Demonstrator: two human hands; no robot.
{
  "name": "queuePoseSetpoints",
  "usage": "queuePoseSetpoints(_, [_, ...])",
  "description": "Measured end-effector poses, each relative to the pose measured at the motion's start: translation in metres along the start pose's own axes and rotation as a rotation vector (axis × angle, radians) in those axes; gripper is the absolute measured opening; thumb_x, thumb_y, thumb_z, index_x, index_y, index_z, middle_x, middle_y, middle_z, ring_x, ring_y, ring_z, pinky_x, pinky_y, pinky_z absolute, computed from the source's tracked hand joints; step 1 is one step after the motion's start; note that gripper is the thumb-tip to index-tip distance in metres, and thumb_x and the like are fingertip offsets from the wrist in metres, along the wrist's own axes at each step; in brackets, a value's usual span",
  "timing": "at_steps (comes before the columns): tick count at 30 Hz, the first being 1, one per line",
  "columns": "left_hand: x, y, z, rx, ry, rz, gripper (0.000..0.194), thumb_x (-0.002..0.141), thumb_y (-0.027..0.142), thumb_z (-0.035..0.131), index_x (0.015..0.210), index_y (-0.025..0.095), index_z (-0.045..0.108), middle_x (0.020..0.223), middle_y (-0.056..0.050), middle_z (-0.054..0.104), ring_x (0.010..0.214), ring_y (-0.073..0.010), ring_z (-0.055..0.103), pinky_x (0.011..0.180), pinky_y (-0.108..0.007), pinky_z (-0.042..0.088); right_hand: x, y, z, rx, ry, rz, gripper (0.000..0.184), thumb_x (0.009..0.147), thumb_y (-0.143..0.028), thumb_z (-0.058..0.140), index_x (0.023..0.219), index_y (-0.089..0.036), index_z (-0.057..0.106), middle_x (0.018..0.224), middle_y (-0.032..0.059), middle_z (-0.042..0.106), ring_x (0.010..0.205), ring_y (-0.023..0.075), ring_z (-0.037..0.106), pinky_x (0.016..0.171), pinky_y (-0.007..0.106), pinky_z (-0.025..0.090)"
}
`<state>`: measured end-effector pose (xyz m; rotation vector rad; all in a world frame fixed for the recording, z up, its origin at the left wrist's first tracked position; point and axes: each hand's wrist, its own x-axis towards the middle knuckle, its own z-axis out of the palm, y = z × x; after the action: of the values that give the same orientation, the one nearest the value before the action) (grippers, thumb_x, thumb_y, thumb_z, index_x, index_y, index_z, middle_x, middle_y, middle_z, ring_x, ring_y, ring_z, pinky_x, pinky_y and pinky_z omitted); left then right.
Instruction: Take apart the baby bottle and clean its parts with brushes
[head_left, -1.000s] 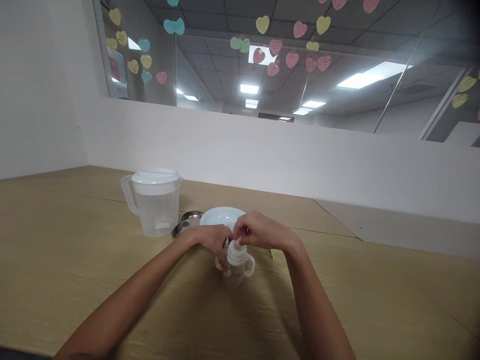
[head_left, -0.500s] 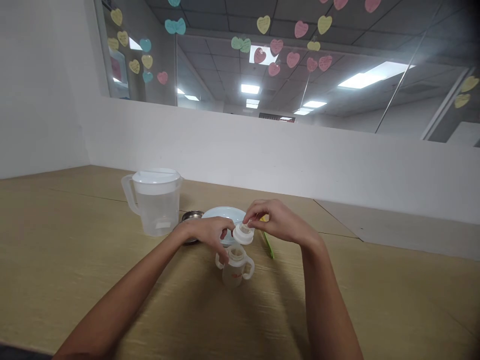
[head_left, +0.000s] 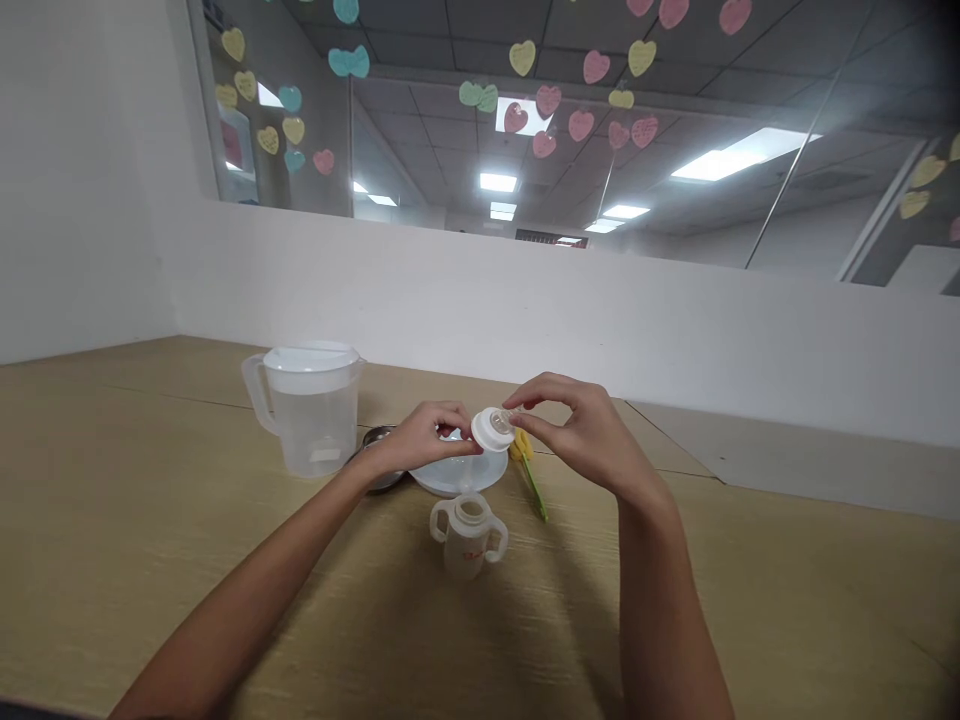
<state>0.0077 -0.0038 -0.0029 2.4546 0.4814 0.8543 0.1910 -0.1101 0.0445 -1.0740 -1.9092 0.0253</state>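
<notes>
Pinching white cap (head_left: 487,430) in left hand (head_left: 431,438), clear nipple (head_left: 511,417) in right hand (head_left: 581,432), nipple pointing rightward, axis slanting.

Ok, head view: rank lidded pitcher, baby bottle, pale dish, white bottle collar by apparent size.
Lidded pitcher
Baby bottle and pale dish: too alike to rank; dish partly hidden
White bottle collar

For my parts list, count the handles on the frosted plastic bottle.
2: a curved, frosted plastic handle on the left of the frosted plastic bottle, and a matching handle on its right. The far side is hidden.
</notes>
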Motion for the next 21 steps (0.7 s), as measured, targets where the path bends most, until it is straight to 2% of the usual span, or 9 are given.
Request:
queuePoseSetpoints(3, [0.0, -0.008, -0.001, 0.076, 0.051, -0.005, 0.023, 0.075, 0.038, 0.061, 0.082, 0.018, 0.07, 0.076, -0.002, 0.055, 0.069, -0.0112, 0.047, 0.059, -0.022, 0.033, 0.0, 0.004, 0.0, -0.012, 0.074, 0.023, 0.009, 0.075, -0.018, 0.06, 0.079, -0.021, 0.067, 0.081, 0.0008, 0.065, 0.076, 0.0142, 0.057, 0.071, 0.028, 0.044])
queuePoseSetpoints(8, [0.002, -0.034, 0.001, 0.173, 0.129, -0.024, 0.019, 0.074, 0.035, 0.062, 0.078, 0.019, 0.071, 0.073, -0.002, 0.056, 0.066, -0.0102, 0.048, 0.06, -0.022, 0.035, -0.003, 0.011, -0.013, 0.033, 0.324, 0.117, 0.011, 0.074, -0.027, 0.06, 0.078, -0.019, 0.067, 0.079, 0.0026, 0.065, 0.073, 0.0149, 0.057, 0.068, 0.029, 0.045])
queuePoseSetpoints(12, [0.003, -0.053, 0.002, 0.208, 0.184, -0.06, 0.019, 0.075, 0.035, 0.061, 0.079, 0.019, 0.07, 0.077, -0.002, 0.058, 0.066, -0.0105, 0.049, 0.06, -0.021, 0.036, -0.005, 0.017, -0.021, 0.029, 0.355, 0.173, 0.012, 0.073, -0.028, 0.061, 0.078, -0.019, 0.068, 0.078, 0.0022, 0.064, 0.074, 0.0149, 0.057, 0.069, 0.029, 0.045])
queuePoseSetpoints(15, [0.001, -0.062, 0.0, 0.293, 0.137, -0.109, 0.021, 0.075, 0.036, 0.06, 0.079, 0.019, 0.071, 0.076, -0.002, 0.059, 0.066, -0.0114, 0.049, 0.06, -0.022, 0.036, -0.004, 0.021, -0.018, 0.019, 0.322, 0.192, 0.011, 0.073, -0.027, 0.061, 0.079, -0.02, 0.068, 0.08, 0.0021, 0.065, 0.076, 0.0151, 0.057, 0.07, 0.029, 0.044])
queuePoseSetpoints(21, [-0.001, -0.067, 0.003, 0.518, -0.062, -0.217, 0.02, 0.074, 0.035, 0.059, 0.079, 0.02, 0.07, 0.082, -0.004, 0.063, 0.074, -0.0155, 0.055, 0.064, -0.023, 0.038, 0.001, 0.024, -0.008, -0.005, 0.259, 0.184, 0.009, 0.073, -0.023, 0.06, 0.078, -0.02, 0.068, 0.078, 0.0008, 0.064, 0.073, 0.0138, 0.057, 0.07, 0.028, 0.044])
